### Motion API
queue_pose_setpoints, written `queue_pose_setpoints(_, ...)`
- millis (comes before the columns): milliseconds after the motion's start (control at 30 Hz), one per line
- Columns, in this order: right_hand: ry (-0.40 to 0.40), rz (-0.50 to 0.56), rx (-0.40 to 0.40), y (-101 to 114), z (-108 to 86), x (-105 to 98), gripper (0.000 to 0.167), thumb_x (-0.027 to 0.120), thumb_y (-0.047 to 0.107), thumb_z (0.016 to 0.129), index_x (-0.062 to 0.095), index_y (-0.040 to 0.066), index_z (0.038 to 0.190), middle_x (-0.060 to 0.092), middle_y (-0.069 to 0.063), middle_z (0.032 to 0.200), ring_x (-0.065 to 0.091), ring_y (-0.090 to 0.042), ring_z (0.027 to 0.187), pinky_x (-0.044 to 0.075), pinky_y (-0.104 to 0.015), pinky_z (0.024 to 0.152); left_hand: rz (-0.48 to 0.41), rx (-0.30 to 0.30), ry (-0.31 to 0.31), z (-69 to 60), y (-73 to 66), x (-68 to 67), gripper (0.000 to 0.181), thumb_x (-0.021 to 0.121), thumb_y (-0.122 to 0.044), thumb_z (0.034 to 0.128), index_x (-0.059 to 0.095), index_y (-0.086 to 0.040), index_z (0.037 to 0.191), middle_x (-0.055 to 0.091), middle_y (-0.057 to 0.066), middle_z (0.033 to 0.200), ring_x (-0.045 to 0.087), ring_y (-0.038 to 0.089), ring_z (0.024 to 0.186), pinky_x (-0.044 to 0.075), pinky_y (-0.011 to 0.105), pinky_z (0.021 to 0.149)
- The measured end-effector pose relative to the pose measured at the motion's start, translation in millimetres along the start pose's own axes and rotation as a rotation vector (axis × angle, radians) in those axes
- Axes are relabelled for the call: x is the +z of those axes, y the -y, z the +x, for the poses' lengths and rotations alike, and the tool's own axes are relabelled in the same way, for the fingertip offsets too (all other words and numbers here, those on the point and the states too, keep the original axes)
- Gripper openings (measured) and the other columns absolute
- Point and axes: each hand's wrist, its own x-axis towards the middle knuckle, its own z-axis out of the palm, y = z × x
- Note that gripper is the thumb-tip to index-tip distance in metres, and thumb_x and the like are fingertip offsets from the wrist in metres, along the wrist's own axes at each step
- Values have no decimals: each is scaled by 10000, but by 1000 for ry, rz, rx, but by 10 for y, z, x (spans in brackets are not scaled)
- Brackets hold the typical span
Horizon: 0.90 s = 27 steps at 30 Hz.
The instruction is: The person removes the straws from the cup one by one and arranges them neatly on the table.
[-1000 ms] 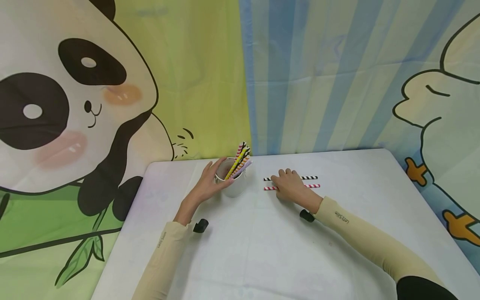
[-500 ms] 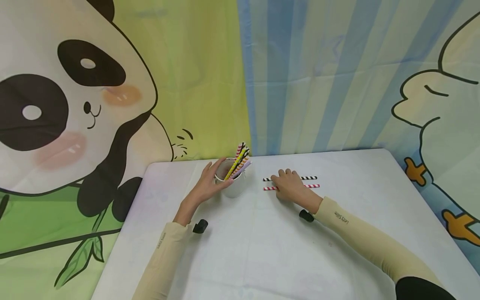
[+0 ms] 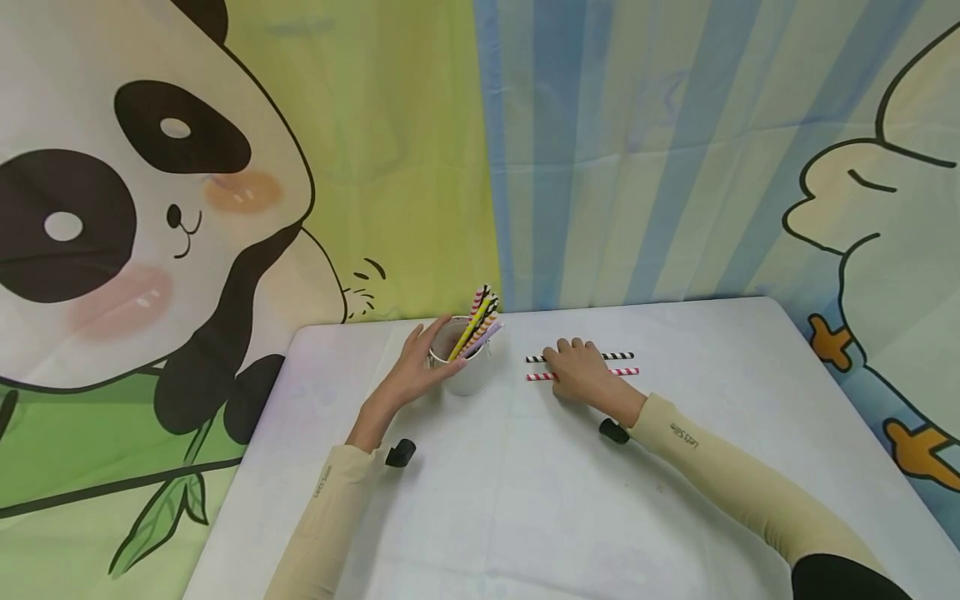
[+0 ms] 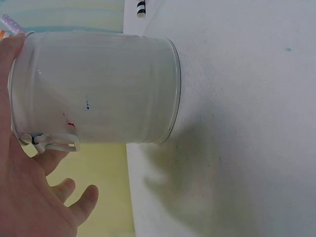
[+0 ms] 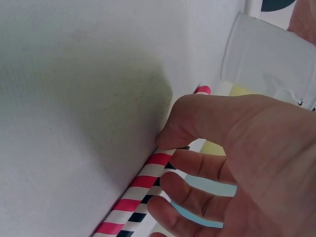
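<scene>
My left hand [image 3: 412,371] holds a small white pail [image 3: 471,383] by its rim, thumb on the near side and fingers on the far side. A bunch of striped and yellow paper straws [image 3: 477,323] leans to the right inside it. On the tabletop to the right, a black-and-white striped straw [image 3: 621,356] lies behind a red-and-white striped straw [image 3: 626,372], roughly parallel and apart. Over both bends my right hand [image 3: 581,372], its thumb and forefinger pinching at the black straw. The thumb [image 5: 182,123] hides part of the red straw in the right wrist view.
A white cloth covers the table [image 3: 525,500]. Behind it hangs a curtain [image 3: 405,167] with a panda print and blue stripes. Dark wrist cameras [image 3: 401,452] sit at both wrists. The table's back edge runs just behind the pail.
</scene>
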Motion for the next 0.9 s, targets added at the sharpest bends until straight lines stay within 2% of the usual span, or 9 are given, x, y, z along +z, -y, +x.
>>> queue_pose_setpoints(267, 3, 20, 21, -15, 1, 8, 280, 628, 122, 837, 595, 76, 1112, 576, -119, 939, 525, -315, 845, 451, -470, 744, 6, 5, -6, 11, 13, 12, 881, 630, -718, 845, 179, -486, 1565, 220, 1, 1674, 6, 312, 1576, 209, 730, 1142)
queue_pose_setpoints(533, -62, 73, 17, -35, -28, -35, 213, 662, 138, 808, 561, 97, 991, 539, -88, 873, 501, -295, 785, 440, -455, 684, -13, 24, -8, 11, 27, 16, 868, 645, -692, 853, 190, -486, 1563, 227, 0, 1672, 5, 317, 1574, 202, 734, 1141)
queue_pose_setpoints(633, -80, 137, 22, -38, -20, -46, 211, 689, 168, 836, 568, 98, 993, 549, -82, 899, 501, -293, 804, 441, -452, 690, -14, 26, -9, 13, 29, 18, 868, 644, -692, 852, 193, -483, 1564, 230, 3, 1671, 8, 322, 1574, 204, 733, 1141)
queue_pose_setpoints(900, -111, 368, 61, -38, 32, -43, 378, 696, 284, 884, 612, 86, 1195, 622, -117, 1118, 570, -314, 974, 487, -473, 814, -8, 4, -6, 4, 15, 15, 875, 636, -711, 846, 185, -491, 1562, 215, 20, 1675, 11, 328, 1574, 214, 742, 1130)
